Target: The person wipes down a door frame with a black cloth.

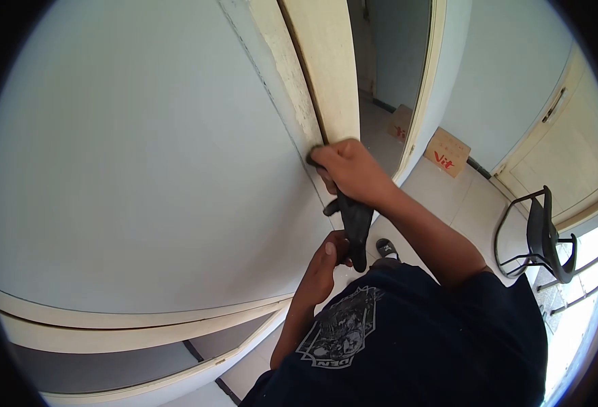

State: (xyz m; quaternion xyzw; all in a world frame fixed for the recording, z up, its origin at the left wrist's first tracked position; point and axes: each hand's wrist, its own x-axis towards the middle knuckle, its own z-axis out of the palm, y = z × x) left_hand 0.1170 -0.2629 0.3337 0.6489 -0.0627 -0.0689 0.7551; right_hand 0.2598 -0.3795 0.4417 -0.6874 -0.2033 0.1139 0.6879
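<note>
My right hand (348,166) is closed around the upper part of a black, glove-like item (357,220), which hangs down in front of my body. A short stub like a thumb sticks out from its left side, and its lower end narrows to a rounded tip. Lower down, my left hand (326,261) pinches its side near that tip, thumb up and bare. Some of its fingers are hidden behind the black item. Both hands are close to the cream edge of a large pale panel (156,156).
A cream-framed opening (421,88) stands beyond my right hand. Behind it are a cardboard box (448,152) with red lettering, a cream door (557,149) and a black chair (542,234). My foot in a dark sandal (386,248) is on the tiled floor (458,210).
</note>
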